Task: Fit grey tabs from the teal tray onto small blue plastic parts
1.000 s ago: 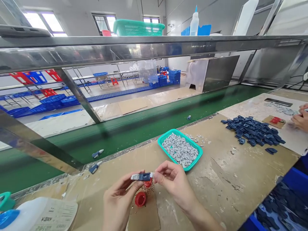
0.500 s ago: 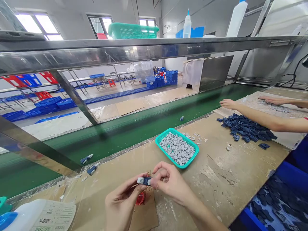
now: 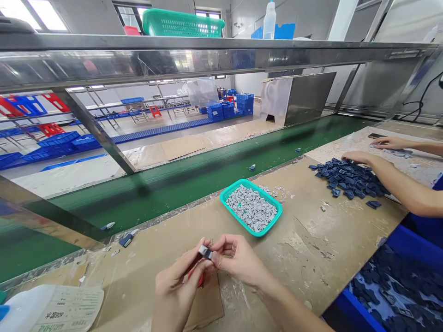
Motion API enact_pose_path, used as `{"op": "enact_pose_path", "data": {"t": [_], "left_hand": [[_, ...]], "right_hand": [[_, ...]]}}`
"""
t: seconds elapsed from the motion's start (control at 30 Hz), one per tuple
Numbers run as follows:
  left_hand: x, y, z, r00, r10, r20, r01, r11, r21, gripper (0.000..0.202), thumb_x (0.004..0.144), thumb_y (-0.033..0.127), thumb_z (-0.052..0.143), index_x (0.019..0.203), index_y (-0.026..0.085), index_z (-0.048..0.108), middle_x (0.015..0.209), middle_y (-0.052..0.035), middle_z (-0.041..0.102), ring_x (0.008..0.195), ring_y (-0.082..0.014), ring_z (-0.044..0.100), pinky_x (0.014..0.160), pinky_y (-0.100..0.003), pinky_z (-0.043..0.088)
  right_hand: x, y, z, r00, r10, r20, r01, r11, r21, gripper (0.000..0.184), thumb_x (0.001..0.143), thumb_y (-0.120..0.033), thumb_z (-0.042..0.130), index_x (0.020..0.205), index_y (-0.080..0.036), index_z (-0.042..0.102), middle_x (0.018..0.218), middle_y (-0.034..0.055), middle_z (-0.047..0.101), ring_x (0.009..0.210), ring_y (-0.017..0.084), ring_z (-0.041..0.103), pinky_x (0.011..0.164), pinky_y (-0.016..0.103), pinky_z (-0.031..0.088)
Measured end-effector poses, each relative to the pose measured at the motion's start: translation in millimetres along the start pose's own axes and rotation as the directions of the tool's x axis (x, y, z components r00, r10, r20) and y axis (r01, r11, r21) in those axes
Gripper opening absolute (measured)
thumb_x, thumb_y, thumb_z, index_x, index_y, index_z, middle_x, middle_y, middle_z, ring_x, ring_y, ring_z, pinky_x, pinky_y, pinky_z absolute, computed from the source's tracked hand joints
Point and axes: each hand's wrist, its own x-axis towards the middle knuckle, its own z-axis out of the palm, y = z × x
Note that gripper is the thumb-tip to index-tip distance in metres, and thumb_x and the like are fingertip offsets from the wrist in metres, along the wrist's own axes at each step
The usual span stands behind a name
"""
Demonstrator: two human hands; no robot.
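Note:
Between my two hands is a small dark blue and light grey plastic part (image 3: pixel 206 252). My left hand (image 3: pixel 183 279) pinches it with thumb and fingers from the left. The fingertips of my right hand (image 3: pixel 238 258) close on its right end. Below them, a red round cap-like dish (image 3: pixel 196 278) is partly covered by my left hand and rests on a cardboard piece (image 3: pixel 207 306). Just beyond my hands stands a turquoise basket (image 3: pixel 281 213) full of small grey plastic pieces (image 3: pixel 251 207).
A green conveyor belt (image 3: pixel 173 184) runs behind the worktable and carries a few parts. To the right, a co-worker's hand (image 3: pixel 356 157) is at a pile of dark blue parts (image 3: pixel 349 180). A white bottle (image 3: pixel 58 306) lies front left; a blue bin (image 3: pixel 391 276) is at lower right.
The plastic part has tilted, its right end now lower, with my hands closer around it. The co-worker's near arm has moved back to the dark pile. Parts on the belt have shifted leftward.

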Motion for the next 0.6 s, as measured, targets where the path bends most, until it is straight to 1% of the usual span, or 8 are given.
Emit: {"op": "enact_pose_path", "data": {"t": [0.07, 0.13, 0.2, 0.27, 0.33, 0.43, 0.53, 0.6], "left_hand": [[4, -5, 0.8, 0.987, -0.126, 0.098, 0.14, 0.979, -0.149, 0.043, 0.065, 0.031, 0.074, 0.107, 0.027, 0.069, 0.106, -0.0066, 0.069, 0.097, -0.0298, 0.065, 0.083, -0.039, 0.055], [7, -6, 2.0, 0.966, -0.2, 0.162, 0.237, 0.939, -0.248, 0.048, 0.066, 0.032, 0.073, 0.113, 0.024, 0.065, 0.112, -0.0083, 0.066, 0.104, -0.0299, 0.061, 0.087, -0.04, 0.053], [9, -5, 3.5, 0.961, -0.219, 0.17, 0.26, 0.925, -0.277, 0.052, 0.069, 0.034, 0.071, 0.119, 0.022, 0.061, 0.117, -0.0091, 0.064, 0.11, -0.029, 0.058, 0.09, -0.038, 0.051], [11, -6, 4.1, 0.963, -0.218, 0.159, 0.255, 0.926, -0.278, 0.055, 0.073, 0.036, 0.068, 0.125, 0.023, 0.056, 0.121, -0.009, 0.062, 0.114, -0.0277, 0.055, 0.093, -0.036, 0.049], [17, -12, 2.4, 0.965, -0.217, 0.148, 0.25, 0.929, -0.272, 0.055, 0.074, 0.037, 0.067, 0.126, 0.023, 0.054, 0.122, -0.0086, 0.061, 0.115, -0.0265, 0.054, 0.095, -0.034, 0.047], [35, -34, -6.7, 0.968, -0.233, 0.098, 0.251, 0.933, -0.259, 0.053, 0.073, 0.039, 0.067, 0.123, 0.024, 0.055, 0.118, -0.0081, 0.063, 0.112, -0.0241, 0.057, 0.097, -0.033, 0.044], [69, -67, -22.0, 0.976, -0.217, -0.031, 0.206, 0.958, -0.197, 0.051, 0.071, 0.04, 0.067, 0.117, 0.021, 0.056, 0.115, -0.009, 0.064, 0.107, -0.0228, 0.06, 0.097, -0.035, 0.043], [98, -91, -32.3, 0.979, -0.154, -0.13, 0.144, 0.986, -0.085, 0.045, 0.071, 0.039, 0.063, 0.11, 0.019, 0.057, 0.109, -0.0096, 0.065, 0.101, -0.0222, 0.062, 0.095, -0.037, 0.045]], "right_hand": [[-2, -3, 3, 0.999, 0.025, -0.027, -0.023, 0.997, 0.068, 0.037, 0.064, -0.044, 0.077, 0.077, -0.012, 0.063, 0.083, 0.0061, 0.069, 0.077, 0.015, 0.064, 0.072, 0.025, 0.05], [-3, -8, 7, 0.997, 0.06, -0.042, -0.056, 0.993, 0.1, 0.039, 0.063, -0.047, 0.077, 0.075, -0.012, 0.065, 0.078, 0.0054, 0.068, 0.072, 0.015, 0.063, 0.07, 0.025, 0.051], [-2, -13, 8, 0.996, 0.08, -0.031, -0.078, 0.995, 0.064, 0.043, 0.067, -0.052, 0.071, 0.079, -0.011, 0.068, 0.077, 0.0059, 0.068, 0.07, 0.015, 0.063, 0.068, 0.025, 0.051], [1, -18, 2, 0.997, 0.074, -0.005, -0.074, 0.997, -0.012, 0.045, 0.074, -0.054, 0.064, 0.087, -0.012, 0.069, 0.081, 0.0071, 0.068, 0.073, 0.015, 0.063, 0.067, 0.025, 0.051], [7, -21, -12, 0.999, 0.032, -0.04, -0.036, 0.993, -0.114, 0.043, 0.078, -0.053, 0.06, 0.094, -0.014, 0.068, 0.086, 0.0074, 0.069, 0.076, 0.016, 0.063, 0.067, 0.026, 0.05], [19, -25, -48, 0.973, -0.107, -0.203, 0.034, 0.943, -0.331, 0.036, 0.078, -0.048, 0.061, 0.092, -0.016, 0.067, 0.089, 0.0071, 0.068, 0.079, 0.018, 0.063, 0.069, 0.028, 0.05], [32, -29, -88, 0.927, -0.233, -0.294, 0.026, 0.821, -0.57, 0.029, 0.08, -0.043, 0.058, 0.091, -0.017, 0.067, 0.09, 0.0071, 0.069, 0.081, 0.02, 0.062, 0.071, 0.03, 0.049], [40, -32, -107, 0.906, -0.276, -0.32, -0.041, 0.696, -0.717, 0.024, 0.081, -0.036, 0.056, 0.094, -0.018, 0.067, 0.091, 0.0061, 0.069, 0.08, 0.019, 0.062, 0.07, 0.029, 0.048]]}}
